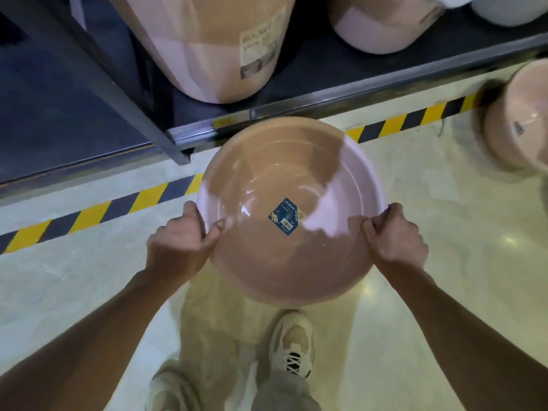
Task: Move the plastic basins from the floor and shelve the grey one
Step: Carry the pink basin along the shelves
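A round pink plastic basin (284,185) with a blue sticker inside is held above the floor, in front of the low dark shelf (326,90). My left hand (184,241) grips its left rim, thumb over the edge. My right hand (394,235) grips the right rim the same way. A second stack of pink basins (516,120) stands on the floor at the far right. No grey basin is clearly visible; a pale whitish tub (510,10) sits at the top right of the shelf.
Tall stacks of pink buckets (207,48) fill the shelf, with another pink stack (382,22) beside them. A dark metal upright (118,93) crosses the shelf corner. Yellow-black hazard tape (98,212) runs along the pale floor. My shoes (292,342) are below the basin.
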A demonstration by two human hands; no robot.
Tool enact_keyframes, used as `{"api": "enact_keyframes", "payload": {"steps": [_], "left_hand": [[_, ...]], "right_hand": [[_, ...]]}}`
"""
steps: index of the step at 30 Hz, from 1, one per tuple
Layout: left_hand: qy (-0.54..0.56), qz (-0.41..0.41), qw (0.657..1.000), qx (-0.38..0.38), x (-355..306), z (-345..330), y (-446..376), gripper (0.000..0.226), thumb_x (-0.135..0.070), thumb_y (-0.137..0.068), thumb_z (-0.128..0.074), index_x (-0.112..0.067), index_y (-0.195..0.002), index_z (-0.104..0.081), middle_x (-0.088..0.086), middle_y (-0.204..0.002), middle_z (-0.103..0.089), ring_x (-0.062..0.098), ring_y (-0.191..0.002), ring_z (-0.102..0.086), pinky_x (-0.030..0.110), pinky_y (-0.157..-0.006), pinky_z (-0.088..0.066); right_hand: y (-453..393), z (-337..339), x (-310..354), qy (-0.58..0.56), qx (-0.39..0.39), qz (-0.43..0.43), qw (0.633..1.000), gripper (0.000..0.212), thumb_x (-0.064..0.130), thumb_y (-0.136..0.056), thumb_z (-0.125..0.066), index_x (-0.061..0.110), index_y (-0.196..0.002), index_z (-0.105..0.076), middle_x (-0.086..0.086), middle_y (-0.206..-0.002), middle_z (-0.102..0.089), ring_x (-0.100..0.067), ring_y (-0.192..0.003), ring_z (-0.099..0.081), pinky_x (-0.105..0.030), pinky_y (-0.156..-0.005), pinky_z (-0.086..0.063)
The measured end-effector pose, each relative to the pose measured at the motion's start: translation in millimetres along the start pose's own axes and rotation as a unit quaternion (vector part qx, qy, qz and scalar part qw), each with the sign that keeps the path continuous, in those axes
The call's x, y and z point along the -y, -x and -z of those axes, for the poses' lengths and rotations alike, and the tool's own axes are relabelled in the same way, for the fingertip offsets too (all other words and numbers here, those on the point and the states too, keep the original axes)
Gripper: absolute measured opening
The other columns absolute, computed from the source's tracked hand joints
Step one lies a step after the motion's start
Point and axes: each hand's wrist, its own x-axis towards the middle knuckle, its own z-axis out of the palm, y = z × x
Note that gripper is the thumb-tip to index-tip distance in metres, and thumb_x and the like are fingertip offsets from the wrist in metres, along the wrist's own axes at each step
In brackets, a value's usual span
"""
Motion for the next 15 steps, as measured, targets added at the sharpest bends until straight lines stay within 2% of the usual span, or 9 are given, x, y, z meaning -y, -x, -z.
{"api": "enact_keyframes", "payload": {"steps": [4, 7, 9, 11, 15], "left_hand": [[0.016, -0.015, 1.0, 0.005, -21, -30, -21, 0.059, -0.066, -0.09, -0.054, -0.008, -0.096, -0.048, 0.021, -0.086, -0.067, 0.046, -0.086, -0.068, 0.047, -0.077, -0.051], [0.01, -0.041, 0.999, 0.004, -25, -52, -30, 0.045, -0.055, -0.093, -0.059, -0.012, -0.092, -0.045, 0.017, -0.097, -0.066, 0.048, -0.089, -0.066, 0.048, -0.075, -0.048], [0.012, -0.042, 0.999, -0.005, -25, -64, -35, 0.041, -0.05, -0.093, -0.059, -0.012, -0.097, -0.046, 0.016, -0.102, -0.06, 0.051, -0.091, -0.065, 0.049, -0.072, -0.046], [0.01, -0.038, 0.999, -0.022, -24, -76, -38, 0.043, -0.049, -0.093, -0.06, -0.01, -0.104, -0.047, 0.018, -0.101, -0.059, 0.053, -0.09, -0.064, 0.051, -0.07, -0.047], [0.058, -0.021, 0.998, -0.007, -25, -97, -42, 0.04, -0.047, -0.093, -0.061, -0.013, -0.099, -0.042, 0.02, -0.093, -0.066, 0.05, -0.086, -0.064, 0.046, -0.066, -0.044]], "right_hand": [[-27, -24, -25, 0.004, 0.006, -0.043, 0.999, 0.031, 0.045, -0.09, -0.055, 0.017, -0.094, -0.042, -0.008, -0.082, -0.05, -0.035, -0.075, -0.049, -0.038, -0.07, -0.035], [-40, -42, -37, -0.002, 0.02, -0.051, 0.999, 0.027, 0.042, -0.089, -0.054, 0.017, -0.093, -0.048, -0.007, -0.08, -0.053, -0.033, -0.073, -0.049, -0.038, -0.07, -0.036], [-45, -55, -41, -0.007, 0.014, -0.034, 0.999, 0.026, 0.04, -0.09, -0.055, 0.014, -0.095, -0.05, -0.005, -0.081, -0.052, -0.032, -0.073, -0.048, -0.038, -0.069, -0.036], [-47, -66, -44, -0.006, 0.0, -0.023, 1.0, 0.026, 0.039, -0.091, -0.056, 0.016, -0.093, -0.045, -0.003, -0.083, -0.049, -0.031, -0.072, -0.045, -0.038, -0.068, -0.034], [-51, -83, -48, -0.027, -0.004, -0.053, 0.998, 0.023, 0.04, -0.089, -0.052, 0.019, -0.093, -0.043, -0.002, -0.083, -0.049, -0.032, -0.07, -0.047, -0.039, -0.067, -0.035]]}}
